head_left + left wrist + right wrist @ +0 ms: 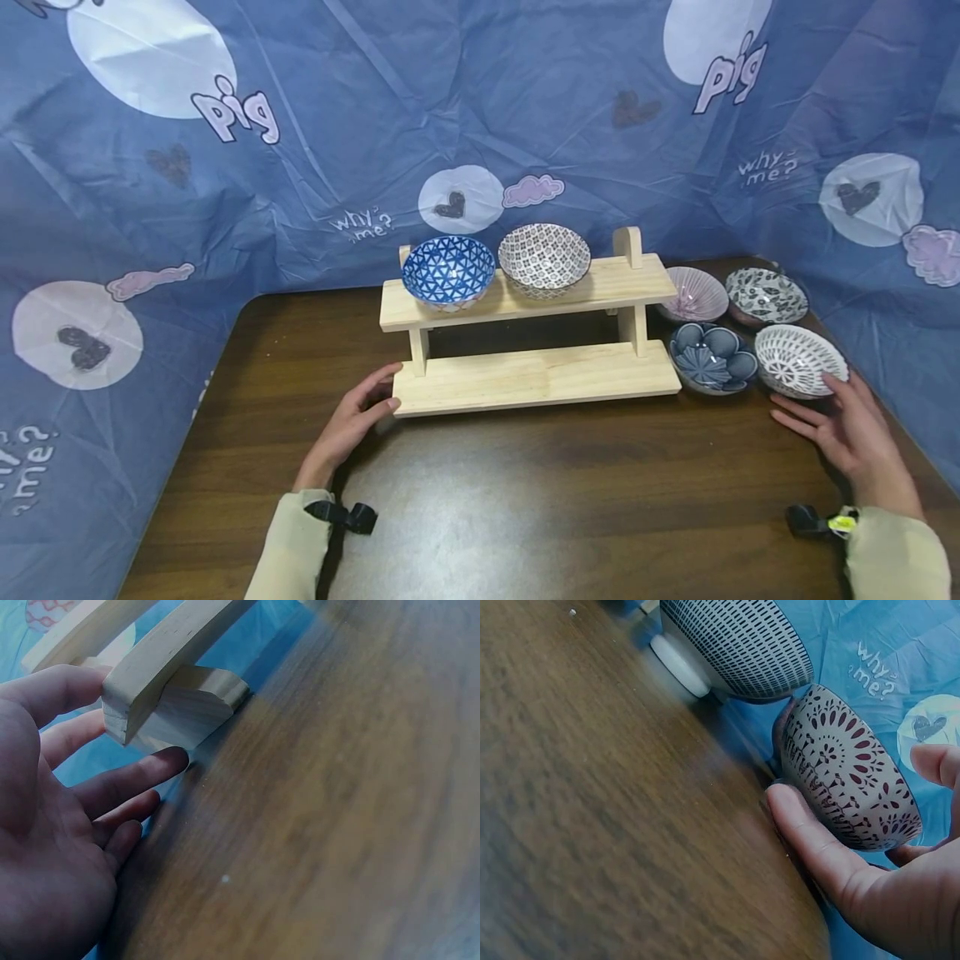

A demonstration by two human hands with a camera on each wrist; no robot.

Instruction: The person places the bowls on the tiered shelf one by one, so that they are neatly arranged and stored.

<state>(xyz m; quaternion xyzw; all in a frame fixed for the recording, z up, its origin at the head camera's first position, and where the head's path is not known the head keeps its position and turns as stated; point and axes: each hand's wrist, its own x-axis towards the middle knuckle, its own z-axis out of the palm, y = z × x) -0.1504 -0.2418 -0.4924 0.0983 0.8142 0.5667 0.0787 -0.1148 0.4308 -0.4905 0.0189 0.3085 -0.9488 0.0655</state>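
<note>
Thumb or finger over its rim and other digits below, the right hand [855, 433] loosely grips the dash-patterned white bowl [799, 358] at the wooden rack's [532, 379] three o'clock, while the left hand [348, 425] touches the rack's nine-o'clock end, fingers spread. Picking up this bowl seems the step in hand; the next move likely calls for a firmer hold and a lift clear of the flower-shaped blue bowl [702, 367] at its nine o'clock and the leaf-patterned bowl [767, 292] at eleven.

Blue printed backdrop [525, 108], brown wood-grain table [247, 400]; pale glare [442, 508]
</note>
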